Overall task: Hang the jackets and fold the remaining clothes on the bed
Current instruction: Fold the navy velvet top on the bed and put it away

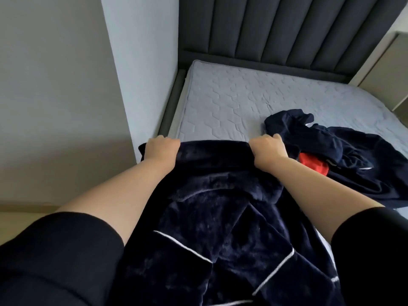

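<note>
A dark navy velvety garment with thin white piping (220,228) is stretched out in front of me over the near edge of the bed. My left hand (161,149) grips its top edge on the left, fingers curled over the fabric. My right hand (268,149) grips the same edge on the right. A pile of dark navy clothes (344,155) lies on the mattress to the right, with a red piece (313,165) showing under it.
The grey quilted mattress (225,102) stretches away to a dark padded headboard (287,29). A pale wall (66,85) stands close on the left. A beige bedside unit (388,69) sits at the far right.
</note>
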Demonstrator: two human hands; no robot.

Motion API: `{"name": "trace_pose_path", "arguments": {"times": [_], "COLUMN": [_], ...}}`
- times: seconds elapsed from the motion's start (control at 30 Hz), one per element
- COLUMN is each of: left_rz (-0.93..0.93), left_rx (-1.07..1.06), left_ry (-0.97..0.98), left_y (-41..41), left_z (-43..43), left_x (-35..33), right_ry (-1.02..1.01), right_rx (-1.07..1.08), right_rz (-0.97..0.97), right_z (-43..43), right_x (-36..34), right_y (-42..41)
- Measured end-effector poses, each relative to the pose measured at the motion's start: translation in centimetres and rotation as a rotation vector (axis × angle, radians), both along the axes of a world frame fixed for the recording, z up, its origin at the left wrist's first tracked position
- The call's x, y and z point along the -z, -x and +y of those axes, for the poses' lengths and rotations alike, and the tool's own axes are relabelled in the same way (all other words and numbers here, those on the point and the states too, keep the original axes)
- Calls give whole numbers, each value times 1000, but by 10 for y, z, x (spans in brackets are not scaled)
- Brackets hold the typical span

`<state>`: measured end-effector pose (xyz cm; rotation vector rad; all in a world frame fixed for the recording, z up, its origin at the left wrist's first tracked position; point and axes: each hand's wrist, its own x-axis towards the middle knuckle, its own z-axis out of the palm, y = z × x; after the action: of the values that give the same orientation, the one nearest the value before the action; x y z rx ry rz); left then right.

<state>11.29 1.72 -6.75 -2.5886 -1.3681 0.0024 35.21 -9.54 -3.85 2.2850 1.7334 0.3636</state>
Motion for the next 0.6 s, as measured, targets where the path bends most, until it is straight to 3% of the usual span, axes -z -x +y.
{"name": "trace_pose_path", "arguments": {"times": [0.13,0.6], "left_rz": [-84,-177], "left_rx": [-54,-10], "left_ry": [-121,-271], "left_y": [14,33], "left_z": [-11,-53], "left_x": [-15,-76], "right_ry": [-195,-410], "right_rx": [-65,-56], "right_rz": [-85,-119], "right_z": [-11,-62], "right_x": [-11,-57], "right_y": [13,31]}}
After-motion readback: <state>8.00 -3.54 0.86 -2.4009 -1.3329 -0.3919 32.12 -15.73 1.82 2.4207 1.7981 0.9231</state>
